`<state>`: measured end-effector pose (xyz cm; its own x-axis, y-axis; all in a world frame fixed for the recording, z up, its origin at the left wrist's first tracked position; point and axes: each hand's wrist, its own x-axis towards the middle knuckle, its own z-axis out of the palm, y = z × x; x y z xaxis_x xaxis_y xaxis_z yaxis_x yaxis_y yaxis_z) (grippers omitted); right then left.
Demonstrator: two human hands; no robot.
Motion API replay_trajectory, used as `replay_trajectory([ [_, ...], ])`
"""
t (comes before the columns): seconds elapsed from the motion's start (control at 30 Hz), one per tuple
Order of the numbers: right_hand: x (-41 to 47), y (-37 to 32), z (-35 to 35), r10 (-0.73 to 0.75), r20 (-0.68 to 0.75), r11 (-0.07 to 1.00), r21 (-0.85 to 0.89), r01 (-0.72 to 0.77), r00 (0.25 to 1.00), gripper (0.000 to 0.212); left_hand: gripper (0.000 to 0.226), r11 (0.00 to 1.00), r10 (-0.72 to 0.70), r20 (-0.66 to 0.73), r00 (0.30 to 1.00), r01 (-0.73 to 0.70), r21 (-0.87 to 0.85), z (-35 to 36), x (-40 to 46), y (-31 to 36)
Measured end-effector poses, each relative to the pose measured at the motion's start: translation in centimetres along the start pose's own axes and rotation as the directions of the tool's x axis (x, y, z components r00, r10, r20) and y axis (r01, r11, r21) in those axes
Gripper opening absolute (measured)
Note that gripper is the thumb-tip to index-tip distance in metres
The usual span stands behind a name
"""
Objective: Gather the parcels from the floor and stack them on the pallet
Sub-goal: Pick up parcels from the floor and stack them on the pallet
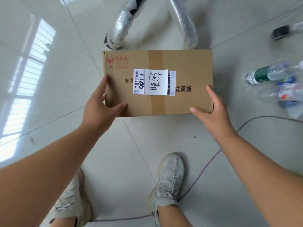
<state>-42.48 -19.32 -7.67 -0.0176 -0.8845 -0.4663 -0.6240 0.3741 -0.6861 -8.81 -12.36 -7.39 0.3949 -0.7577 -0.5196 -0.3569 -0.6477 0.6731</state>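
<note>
A brown cardboard parcel [183, 68] with a white shipping label and brown tape lies flat on the tiled floor ahead of my feet. My left hand [100, 104] reaches its near left corner, fingers straight along the left edge and thumb lying on the top face. My right hand [211, 110] is at the near right corner, fingers spread, thumb over the front edge; whether it touches the box is unclear. No pallet is in view.
Two bubble-wrapped black legs [121, 28] stand just behind the parcel. Plastic water bottles [268, 74] lie at the right, a black tape roll [280, 32] beyond them. A purple cord [205, 167] runs across the floor by my grey shoes [168, 179].
</note>
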Motion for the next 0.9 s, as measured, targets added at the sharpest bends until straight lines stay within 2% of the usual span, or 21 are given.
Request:
replay_trajectory([
  [0.2, -12.4, -2.3, -7.5, 0.086, -0.177, 0.996, 0.037, -0.081, 0.980, 0.087, 0.107, 0.981, 0.178, 0.151, 0.972, -0.188, 0.051, -2.2, -7.1, 6.4],
  [0.4, -28.5, -9.3, -14.9, 0.134, -0.424, 0.990, 0.088, -0.107, 0.896, 0.090, 0.110, 0.883, 0.422, 0.367, 0.829, -0.468, 0.043, -7.8, -15.9, 15.9],
  [0.5, -37.7, -13.6, -17.7, 0.155, -0.571, 0.987, 0.130, -0.097, 0.806, 0.094, 0.112, 0.790, 0.541, 0.458, 0.705, -0.613, 0.010, -11.8, -20.7, 22.4],
  [0.63, -49.9, -19.4, -21.6, 0.190, -0.753, 0.980, 0.188, -0.071, 0.630, 0.095, 0.113, 0.619, 0.695, 0.529, 0.487, -0.780, -0.094, -16.0, -29.1, 32.1],
  [0.8, -65.1, -23.5, -25.8, 0.227, -0.884, 0.974, 0.208, -0.091, 0.408, 0.095, 0.109, 0.387, 0.807, 0.560, 0.186, -0.883, -0.265, -18.8, -41.8, 41.6],
  [0.83, -67.9, -24.2, -26.5, 0.210, -0.905, 0.978, 0.195, -0.078, 0.371, 0.094, 0.110, 0.351, 0.814, 0.564, 0.137, -0.890, -0.291, -19.0, -44.4, 43.0],
  [0.9, -73.2, -25.0, -27.5, 0.186, -0.931, 0.982, 0.184, -0.035, 0.316, 0.091, 0.113, 0.329, 0.808, 0.584, 0.081, -0.884, -0.332, -19.3, -49.7, 44.8],
])
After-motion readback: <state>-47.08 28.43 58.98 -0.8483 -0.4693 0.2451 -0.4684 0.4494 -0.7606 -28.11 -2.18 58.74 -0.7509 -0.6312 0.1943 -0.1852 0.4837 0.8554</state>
